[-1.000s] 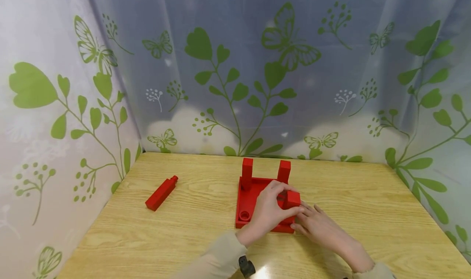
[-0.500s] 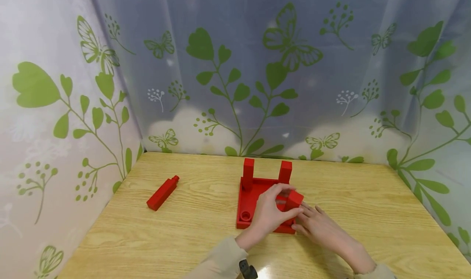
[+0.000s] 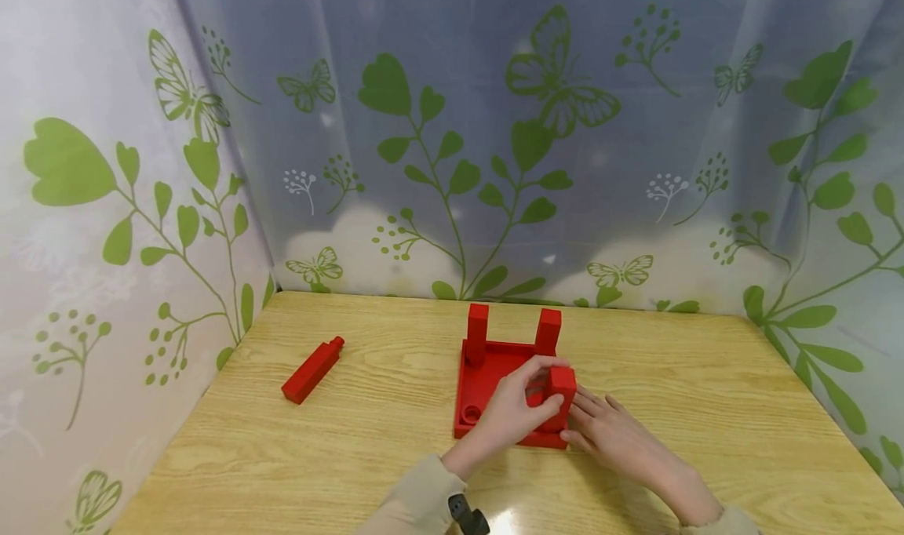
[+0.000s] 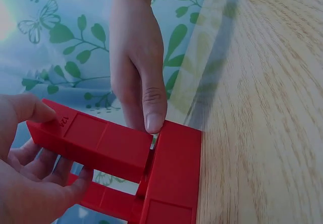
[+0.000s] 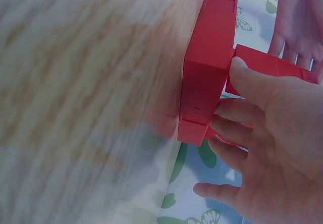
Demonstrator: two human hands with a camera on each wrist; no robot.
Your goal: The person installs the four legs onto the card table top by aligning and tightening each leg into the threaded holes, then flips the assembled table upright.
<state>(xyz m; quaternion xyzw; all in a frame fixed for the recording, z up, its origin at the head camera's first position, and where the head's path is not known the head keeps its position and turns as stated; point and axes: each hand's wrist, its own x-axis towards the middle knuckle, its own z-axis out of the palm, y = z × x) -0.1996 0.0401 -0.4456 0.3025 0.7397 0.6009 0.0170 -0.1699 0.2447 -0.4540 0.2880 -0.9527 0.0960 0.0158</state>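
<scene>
A red square tray-like base [image 3: 487, 374] lies on the table with upright square posts at its corners, like an upturned toy table. My left hand [image 3: 510, 411] grips the near-right red leg [image 3: 563, 380] between thumb and fingers; "124" is marked on it in the left wrist view. That leg stands over the base's corner, with a narrow gap at its foot in the left wrist view. My right hand [image 3: 613, 437] rests against the base's right side, fingers fairly straight, its thumb [image 5: 242, 68] by the leg's foot. The near-left corner shows a round socket [image 3: 471, 415].
A loose red leg [image 3: 312, 370] with a round peg at one end lies on the wooden table [image 3: 381, 394] to the left. Two legs stand at the back corners, the left one [image 3: 477, 335] and the right one [image 3: 548, 331]. A patterned curtain [image 3: 452, 166] surrounds the table.
The leg in my left hand has turned about its upright axis, askew half a second ago and squarer now. My left thumb has shifted on it. The right hand stays in place.
</scene>
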